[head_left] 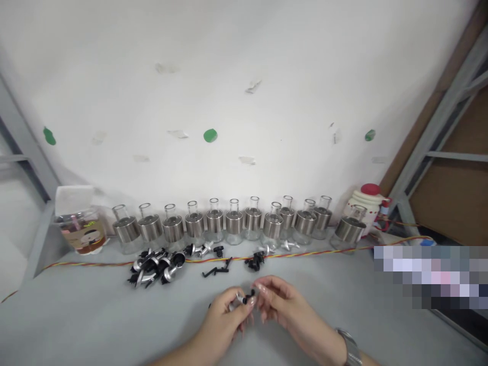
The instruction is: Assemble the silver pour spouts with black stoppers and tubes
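My left hand (224,317) is closed around a silver bottle pourer (237,301), with much of it hidden by the fingers. At the pourer's tip sits a small black piece (252,293). My right hand (284,305) meets the left there, its thumb and forefinger pinched at that black piece. Just beyond the hands lie loose black plastic pieces (217,270) and a small black cluster (254,262). Farther left is a heap of silver-and-black pourers (154,267).
Along the wall stands a row of several glass bottles with steel sleeves (234,222). A drink container (82,236) is at the left end, a cream jar with a red lid (362,203) at the right. A twisted red-yellow wire (305,254) crosses the grey table (95,315).
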Action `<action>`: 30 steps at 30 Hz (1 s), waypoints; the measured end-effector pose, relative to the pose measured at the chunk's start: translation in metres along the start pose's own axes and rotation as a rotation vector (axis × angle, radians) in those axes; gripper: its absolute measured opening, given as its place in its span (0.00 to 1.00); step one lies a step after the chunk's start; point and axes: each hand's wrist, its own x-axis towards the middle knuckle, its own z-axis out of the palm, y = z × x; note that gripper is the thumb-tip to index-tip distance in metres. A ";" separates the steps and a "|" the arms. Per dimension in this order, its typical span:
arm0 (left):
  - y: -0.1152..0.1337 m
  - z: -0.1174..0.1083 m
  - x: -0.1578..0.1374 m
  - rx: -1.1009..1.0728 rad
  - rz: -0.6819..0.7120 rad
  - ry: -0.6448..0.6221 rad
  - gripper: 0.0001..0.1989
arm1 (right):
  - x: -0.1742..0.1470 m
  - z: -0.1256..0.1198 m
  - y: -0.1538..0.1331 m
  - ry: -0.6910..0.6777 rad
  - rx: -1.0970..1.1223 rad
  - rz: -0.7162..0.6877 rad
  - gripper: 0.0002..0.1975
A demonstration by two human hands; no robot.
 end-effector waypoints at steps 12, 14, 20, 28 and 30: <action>0.004 -0.002 -0.002 -0.140 0.079 0.206 0.17 | -0.001 -0.015 -0.008 0.148 -1.045 -0.352 0.16; 0.001 -0.003 0.001 -0.181 0.082 0.238 0.17 | -0.001 -0.012 -0.006 0.110 -1.151 -0.367 0.21; -0.002 -0.003 0.004 -0.156 0.064 0.239 0.17 | 0.007 -0.005 0.003 0.048 -1.188 -0.364 0.04; 0.012 -0.001 0.001 0.009 0.093 0.202 0.15 | 0.012 -0.015 -0.006 0.155 -0.764 -0.251 0.05; 0.014 -0.001 -0.002 0.099 0.145 0.140 0.13 | 0.012 -0.016 -0.007 0.185 -0.564 -0.210 0.08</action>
